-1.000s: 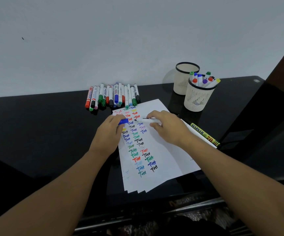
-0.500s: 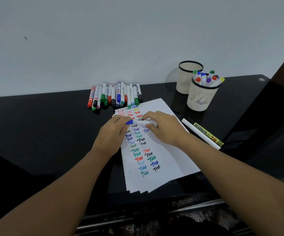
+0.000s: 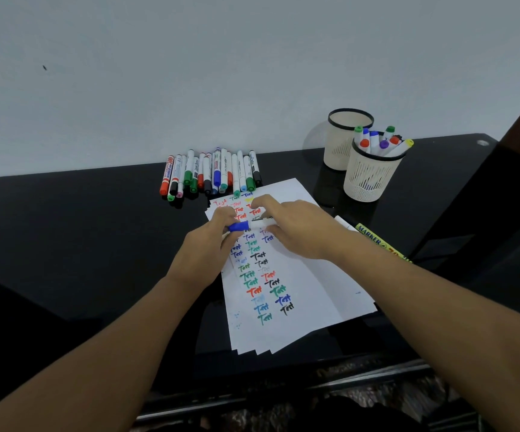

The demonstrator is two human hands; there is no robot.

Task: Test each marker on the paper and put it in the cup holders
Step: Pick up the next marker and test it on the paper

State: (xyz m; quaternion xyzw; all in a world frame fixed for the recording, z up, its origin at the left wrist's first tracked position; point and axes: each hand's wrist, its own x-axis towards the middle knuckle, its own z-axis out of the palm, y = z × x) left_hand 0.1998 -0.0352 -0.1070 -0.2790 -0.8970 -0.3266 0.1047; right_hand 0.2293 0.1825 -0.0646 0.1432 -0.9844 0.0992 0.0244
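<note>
Hands meet over a fanned stack of white paper (image 3: 308, 275) on a glossy black table (image 3: 81, 238). The left hand (image 3: 202, 254) pinches a blue cap (image 3: 238, 227) between thumb and curled fingers. The right hand (image 3: 296, 229) curls round the white barrel of the same marker (image 3: 257, 224), which lies level just above the sheet near its top. Cap and barrel look joined or nearly so; whether the cap is fully seated cannot be told.

Progress appears to be somewhere past the start and well short of the end. The paper already carries two columns of the handwritten word "Test" in red, green, blue and black ink. At two o'clock from the hands, the nearer cup holder (image 3: 368, 179) holds a handful of markers, caps up. Behind it, the second cup holder (image 3: 340, 141) shows nothing over its rim. At twelve o'clock, against the wall, a row of markers (image 3: 212, 174) lies side by side, probably still to be tested. At three o'clock, a yellow-labelled marker (image 3: 377, 240) and a white one rest on the table beside the paper.

Both holders are cream plastic, round, slotted down the sides, with dark rims. The markers are smooth white cylinders with coloured caps. The tabletop is mirror-like and reflects the holders.
</note>
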